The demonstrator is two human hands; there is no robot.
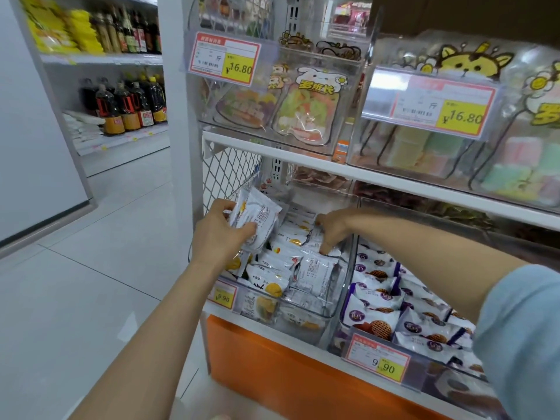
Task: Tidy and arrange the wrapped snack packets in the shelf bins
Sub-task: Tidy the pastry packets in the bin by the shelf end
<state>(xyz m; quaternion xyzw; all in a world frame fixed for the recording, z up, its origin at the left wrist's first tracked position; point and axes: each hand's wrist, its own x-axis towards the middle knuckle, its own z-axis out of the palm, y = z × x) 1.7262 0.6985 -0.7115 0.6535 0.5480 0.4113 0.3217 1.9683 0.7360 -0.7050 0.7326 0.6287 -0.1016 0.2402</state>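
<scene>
We see the left hand (219, 237) closed round a small stack of white packets (257, 218), thumb in front and fingers behind. The stack stands nearly upright, its long axis running up and slightly back. It hangs just above the left rear corner of the clear bin (306, 314).

The right hand (335, 227) reaches into the same bin from the right, fingers bent down onto the loose packets (315, 272). Blur keeps us from telling whether it pinches one or only presses on it.

Those loose packets lie tumbled at mixed angles, below and forward of both hands, and fill the bin to its front wall. The free room we judge to lie between the two hands, at the back. The left hand is nearer to it, so we expect the stack to go down and slightly to the right. The purple packets (378, 298) sit in the next bin, apart.
</scene>
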